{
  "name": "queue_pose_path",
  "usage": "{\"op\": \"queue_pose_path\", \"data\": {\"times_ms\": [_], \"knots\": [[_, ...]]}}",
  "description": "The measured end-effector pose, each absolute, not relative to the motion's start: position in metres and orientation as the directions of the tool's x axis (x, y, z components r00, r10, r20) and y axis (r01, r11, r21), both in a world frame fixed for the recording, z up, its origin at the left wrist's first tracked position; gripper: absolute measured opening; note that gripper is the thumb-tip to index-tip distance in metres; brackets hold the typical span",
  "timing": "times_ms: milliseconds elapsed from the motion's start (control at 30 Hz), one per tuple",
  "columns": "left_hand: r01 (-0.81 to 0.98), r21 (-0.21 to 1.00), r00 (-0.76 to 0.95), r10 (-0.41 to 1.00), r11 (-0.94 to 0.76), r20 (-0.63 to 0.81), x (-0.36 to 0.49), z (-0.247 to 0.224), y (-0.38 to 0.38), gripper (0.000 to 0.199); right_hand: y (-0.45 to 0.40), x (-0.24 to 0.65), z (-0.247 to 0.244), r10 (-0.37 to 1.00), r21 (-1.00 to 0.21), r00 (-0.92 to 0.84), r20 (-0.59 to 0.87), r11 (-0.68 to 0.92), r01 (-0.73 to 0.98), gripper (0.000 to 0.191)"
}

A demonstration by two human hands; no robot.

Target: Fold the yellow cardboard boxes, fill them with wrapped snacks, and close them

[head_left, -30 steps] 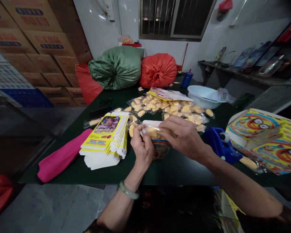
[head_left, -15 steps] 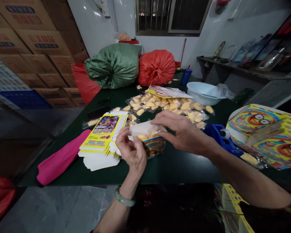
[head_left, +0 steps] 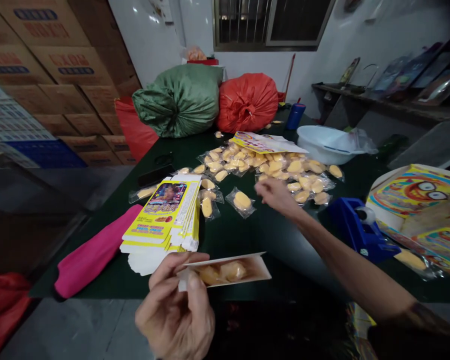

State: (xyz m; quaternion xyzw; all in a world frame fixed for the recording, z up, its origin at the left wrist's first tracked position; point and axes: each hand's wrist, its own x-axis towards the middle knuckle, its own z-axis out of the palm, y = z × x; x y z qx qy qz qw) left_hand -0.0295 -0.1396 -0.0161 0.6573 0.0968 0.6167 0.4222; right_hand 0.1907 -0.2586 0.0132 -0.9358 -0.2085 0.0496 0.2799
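Note:
My left hand [head_left: 180, 305] grips a small open carton [head_left: 266, 267] by its left end, close to the table's front edge. The carton's open side faces me, and yellow pieces in clear wrap [head_left: 232, 271] show inside. My right hand [head_left: 275, 194] is at the near edge of a pile of wrapped yellow pieces [head_left: 273, 162]. Its fingers are curled together, and whatever is between them is hidden. A single wrapped piece [head_left: 242, 201] lies to the left of that hand. Behind my left hand lies a stack of flat yellow printed cartons [head_left: 153, 215].
A blue tape dispenser [head_left: 360, 230] and printed display boxes [head_left: 416, 190] stand at the right. A pink cloth item [head_left: 97, 255] lies at the left. Farther back are a white basin [head_left: 322, 142], a green sack [head_left: 180, 100], a red sack [head_left: 247, 102] and a blue cup [head_left: 295, 115].
My left hand has brought the carton down and nearer, turning its open side towards me. My right hand has left the carton and moved away to the pile.

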Motion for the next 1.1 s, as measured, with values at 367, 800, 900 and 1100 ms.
{"op": "queue_pose_path", "data": {"times_ms": [367, 800, 900, 1100], "knots": [[-0.329, 0.647, 0.151, 0.638, -0.688, 0.755, -0.001, -0.011, -0.133, 0.016, -0.231, 0.239, -0.035, 0.514, -0.554, 0.852, 0.098, -0.683, 0.475, 0.018], [-0.352, 0.715, 0.265, 0.668, -0.605, 0.695, 0.048, -0.006, -0.143, 0.016, -0.299, 0.151, 0.096, 0.323, -0.68, 0.658, 0.68, -0.059, 0.731, 0.024], [-0.342, 0.726, 0.266, 0.68, -0.596, 0.684, 0.049, -0.006, -0.147, 0.023, -0.298, 0.139, 0.092, 0.482, -0.652, 0.596, 0.643, -0.064, 0.755, 0.023], [-0.337, 0.786, 0.387, 0.685, -0.519, 0.618, 0.05, -0.003, -0.145, 0.03, -0.291, 0.133, 0.083, 0.798, -0.412, 0.412, 0.44, -0.228, 0.882, 0.04]]}}
